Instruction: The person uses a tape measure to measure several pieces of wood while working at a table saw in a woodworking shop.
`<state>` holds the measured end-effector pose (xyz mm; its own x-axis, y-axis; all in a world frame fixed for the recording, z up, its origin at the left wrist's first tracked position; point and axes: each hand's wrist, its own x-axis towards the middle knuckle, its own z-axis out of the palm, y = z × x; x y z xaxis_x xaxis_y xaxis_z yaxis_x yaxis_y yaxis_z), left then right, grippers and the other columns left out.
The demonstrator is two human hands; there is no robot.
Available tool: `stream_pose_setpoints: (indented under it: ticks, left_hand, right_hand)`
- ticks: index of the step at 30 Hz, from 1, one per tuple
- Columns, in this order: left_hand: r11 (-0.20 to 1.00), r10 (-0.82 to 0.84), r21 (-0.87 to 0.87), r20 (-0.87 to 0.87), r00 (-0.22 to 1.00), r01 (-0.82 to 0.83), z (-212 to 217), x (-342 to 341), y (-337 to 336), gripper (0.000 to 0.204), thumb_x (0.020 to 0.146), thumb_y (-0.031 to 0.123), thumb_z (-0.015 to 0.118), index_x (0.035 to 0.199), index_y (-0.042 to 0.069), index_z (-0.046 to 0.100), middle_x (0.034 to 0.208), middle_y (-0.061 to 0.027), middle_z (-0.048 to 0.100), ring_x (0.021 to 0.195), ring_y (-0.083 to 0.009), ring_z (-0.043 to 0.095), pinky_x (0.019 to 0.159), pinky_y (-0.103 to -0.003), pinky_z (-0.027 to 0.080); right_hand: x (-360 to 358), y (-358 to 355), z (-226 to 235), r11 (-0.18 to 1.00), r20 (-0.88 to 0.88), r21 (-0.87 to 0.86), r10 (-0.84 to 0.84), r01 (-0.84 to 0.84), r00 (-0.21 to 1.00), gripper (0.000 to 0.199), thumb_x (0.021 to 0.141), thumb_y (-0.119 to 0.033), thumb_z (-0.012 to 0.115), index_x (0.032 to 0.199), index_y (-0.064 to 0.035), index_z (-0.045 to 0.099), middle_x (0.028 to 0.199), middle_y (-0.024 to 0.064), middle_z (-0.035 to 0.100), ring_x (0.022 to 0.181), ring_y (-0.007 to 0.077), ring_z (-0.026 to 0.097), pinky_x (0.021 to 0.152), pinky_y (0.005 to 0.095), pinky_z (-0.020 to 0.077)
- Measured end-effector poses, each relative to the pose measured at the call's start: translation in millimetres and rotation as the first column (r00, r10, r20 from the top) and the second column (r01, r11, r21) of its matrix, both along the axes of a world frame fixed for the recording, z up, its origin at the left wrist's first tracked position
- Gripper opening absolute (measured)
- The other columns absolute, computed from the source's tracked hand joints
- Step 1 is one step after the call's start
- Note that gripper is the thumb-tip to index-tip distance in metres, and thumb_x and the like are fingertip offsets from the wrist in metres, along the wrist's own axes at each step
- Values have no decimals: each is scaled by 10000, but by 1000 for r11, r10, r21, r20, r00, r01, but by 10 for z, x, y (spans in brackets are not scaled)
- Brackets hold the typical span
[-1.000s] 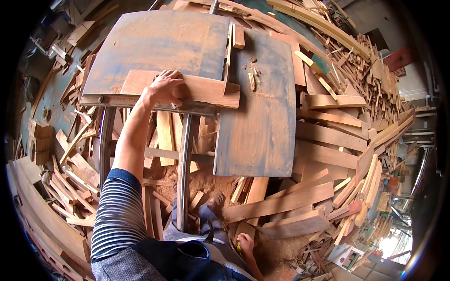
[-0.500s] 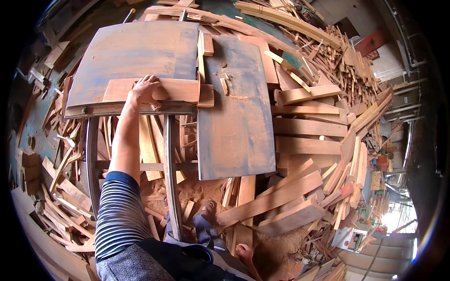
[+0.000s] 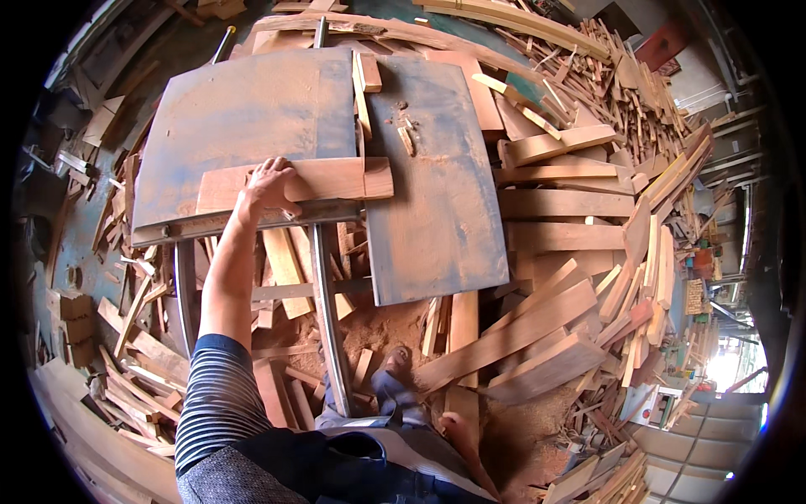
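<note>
My left hand grips a reddish wooden board lying across the near part of a dusty sliding table. Its fingers lie over the top of the board, while the thumb points toward the table's near rail. A thin line crosses the board near its right end, setting off a short end piece; whether it is fully separate I cannot tell. That end overhangs the neighbouring fixed table. Low beside my body, my right hand hangs with curled fingers, and I see nothing in it.
A narrow strip and small block stand along the gap between the tables. Wood chips lie on the fixed table. Metal rails run beneath toward me. Stacked planks crowd the right, and sawdust covers the floor.
My left hand, the board and the sliding table have come nearer to me relative to the fixed table. The end piece has come along with the board. The right hand stays low.
</note>
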<state>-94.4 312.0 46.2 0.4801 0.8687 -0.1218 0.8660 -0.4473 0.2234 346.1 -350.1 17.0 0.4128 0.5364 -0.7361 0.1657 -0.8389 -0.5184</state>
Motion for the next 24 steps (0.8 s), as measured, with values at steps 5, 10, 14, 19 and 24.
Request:
stream_pose_setpoints:
  ticks: [5,10,14,19,24]
  left_hand:
    - [988,-18,-156,-9,1000,16,129,-45,-611,868,564,498,914,1275,79,647,1390,-132,511,1374,-361,415,1139,-492,355]
    - [980,-76,-190,-131,988,50,75,-65,-1223,1100,492,536,940,1412,79,547,1435,-168,459,1373,-420,389,1147,-523,342]
    - [978,-119,-189,-146,982,90,239,162,-1712,1202,455,569,950,1440,44,505,1439,-208,457,1377,-424,383,1167,-509,313]
    - [970,-174,-183,-69,982,159,233,145,-2180,1185,461,549,958,1432,47,500,1335,-204,523,1288,-412,460,1116,-513,353]
    - [971,-130,-218,-110,985,103,443,211,-2548,1166,454,518,966,1427,72,504,1332,-202,504,1282,-413,448,1094,-516,362]
  right_hand:
    - [181,55,-346,832,-50,149,547,-535,836,207,867,-253,670,871,-47,686,805,139,650,754,235,643,706,367,509]
    - [123,-25,-285,928,-202,221,345,-300,917,262,878,-304,679,841,-45,689,800,122,670,786,219,670,731,365,510]
    - [151,-324,-295,913,-327,408,158,-11,932,217,876,-213,687,898,-2,733,852,91,703,840,207,686,779,328,527]
    - [187,-524,-618,881,-173,470,159,-60,972,191,849,-163,671,897,7,742,847,92,717,845,179,692,772,306,526]
    - [81,-520,-731,928,29,372,-5,-6,1000,229,836,-194,679,924,9,738,868,94,734,838,184,688,778,327,523]
